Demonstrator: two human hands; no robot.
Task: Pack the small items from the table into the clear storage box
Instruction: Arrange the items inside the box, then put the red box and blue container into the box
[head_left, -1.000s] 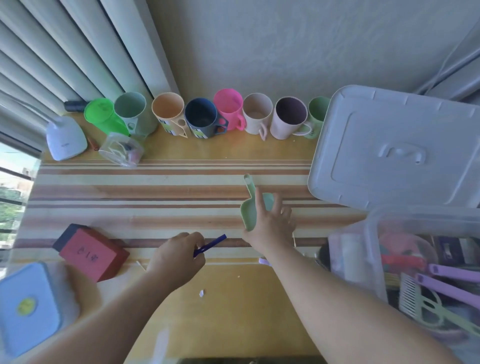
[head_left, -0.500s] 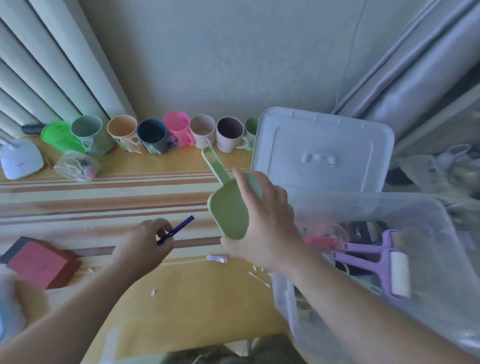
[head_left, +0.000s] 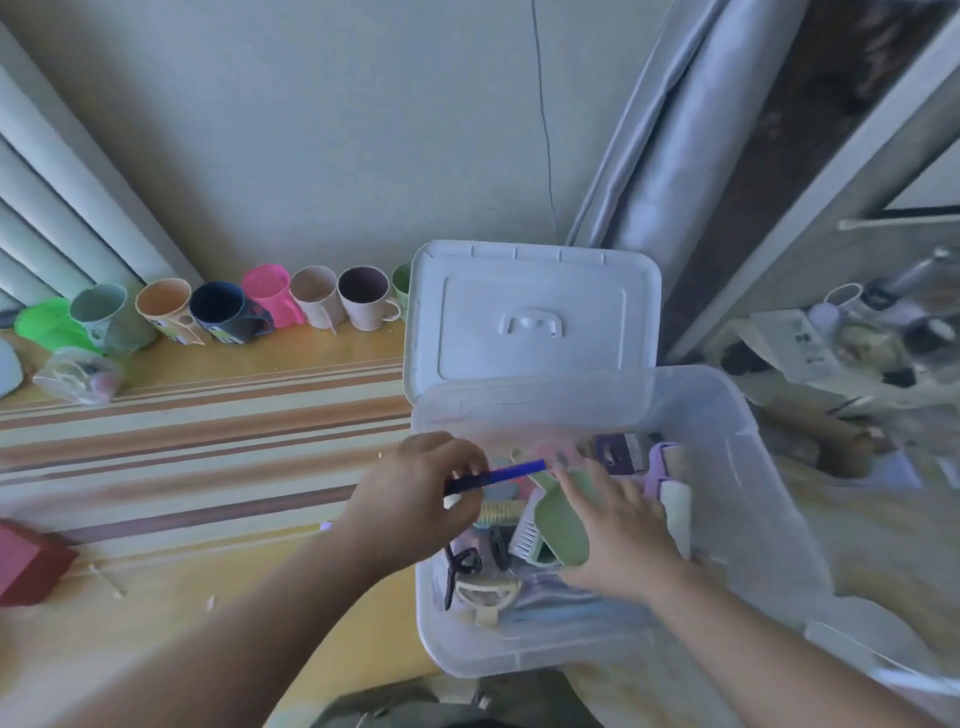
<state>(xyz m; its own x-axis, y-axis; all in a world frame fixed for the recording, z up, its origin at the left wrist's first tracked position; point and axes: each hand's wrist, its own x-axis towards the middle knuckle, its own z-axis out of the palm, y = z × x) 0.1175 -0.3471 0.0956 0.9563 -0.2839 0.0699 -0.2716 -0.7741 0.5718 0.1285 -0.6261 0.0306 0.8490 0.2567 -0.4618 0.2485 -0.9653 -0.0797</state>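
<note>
Now the right hand (head_left: 618, 540) presses the green scoop (head_left: 558, 527) down inside the clear storage box (head_left: 748, 467), while the left hand (head_left: 415, 499) pinches a blue pen (head_left: 498, 475) over the box's near-left rim. Both look light, stiff plastic, the scoop best held by its bowl. Combs and a lint roller (head_left: 672, 499) crowd the box; the lid (head_left: 530, 312) leans behind it, mugs (head_left: 228, 312) well left on the surface (head_left: 208, 441).

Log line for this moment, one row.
left hand: holds blue pen over clear box | right hand: on green scoop inside box | lid: off
</note>
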